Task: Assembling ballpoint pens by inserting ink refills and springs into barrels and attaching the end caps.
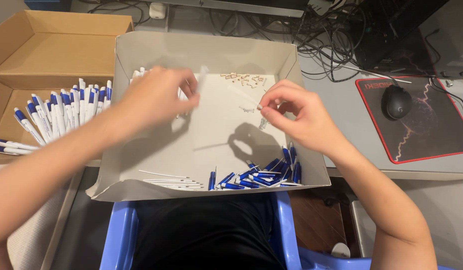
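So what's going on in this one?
A person sits over a shallow grey cardboard tray of pen parts. The left hand holds a white pen barrel, blurred, above the tray. The right hand pinches a thin white refill at its end. Blue pen pieces are heaped in the tray's near corner, thin refills lie beside them, and small springs sit near the far wall. Finished blue-and-white pens fill a brown box alongside.
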